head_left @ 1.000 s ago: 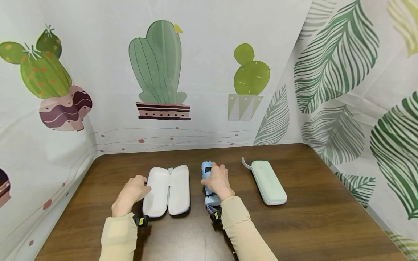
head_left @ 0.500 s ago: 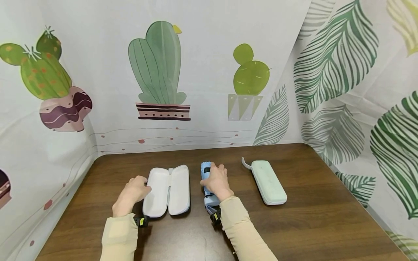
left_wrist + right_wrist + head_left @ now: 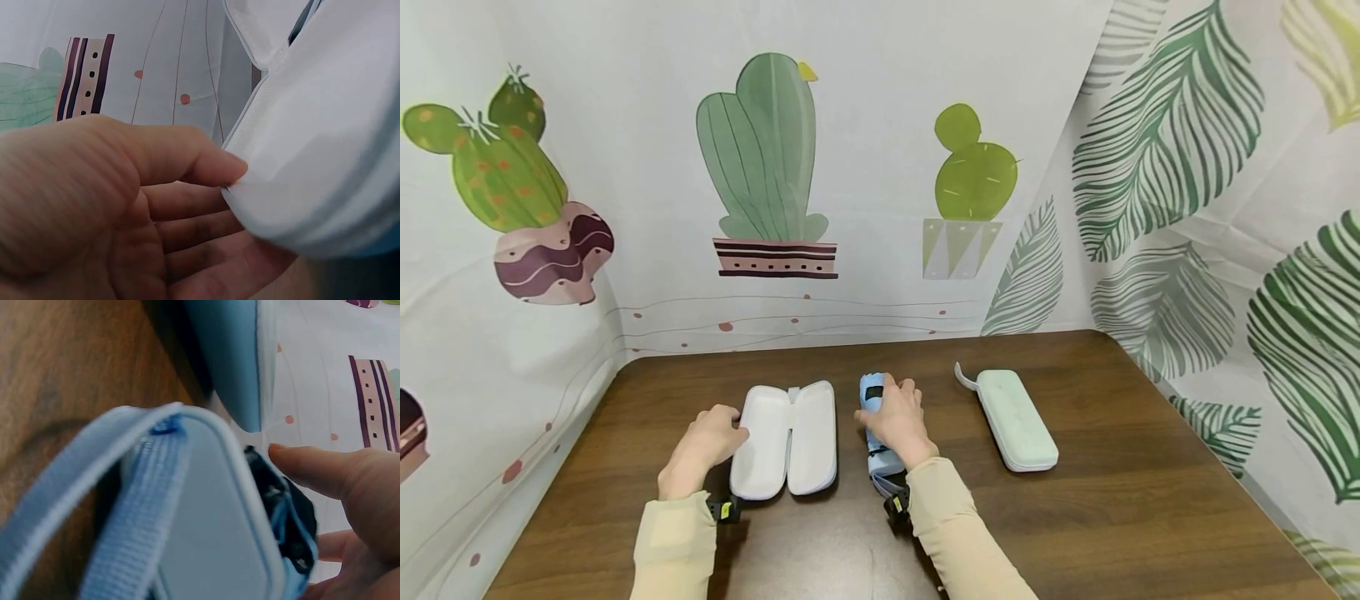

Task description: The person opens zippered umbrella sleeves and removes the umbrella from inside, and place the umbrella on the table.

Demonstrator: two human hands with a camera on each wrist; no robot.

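Note:
Left of centre in the head view, a white-lined zip case lies spread flat on the table. My left hand pinches its left edge; in the left wrist view the thumb sits over the zipped rim and the other fingers go underneath. Right of the case lies a compact folding umbrella, light blue, with a black band and a wrist strap. Over it rests my right hand, with its thumb straight and reaching across the umbrella's left side. The far fingers are partly hidden.
A closed mint-green case with a loop strap lies to the right on the brown wooden table. Behind the table hangs a white cloth printed with cacti and leaves.
The umbrella has shifted very slightly left along with my right hand, whose thumb reaches a little farther left. My left hand keeps its hold on the case edge.

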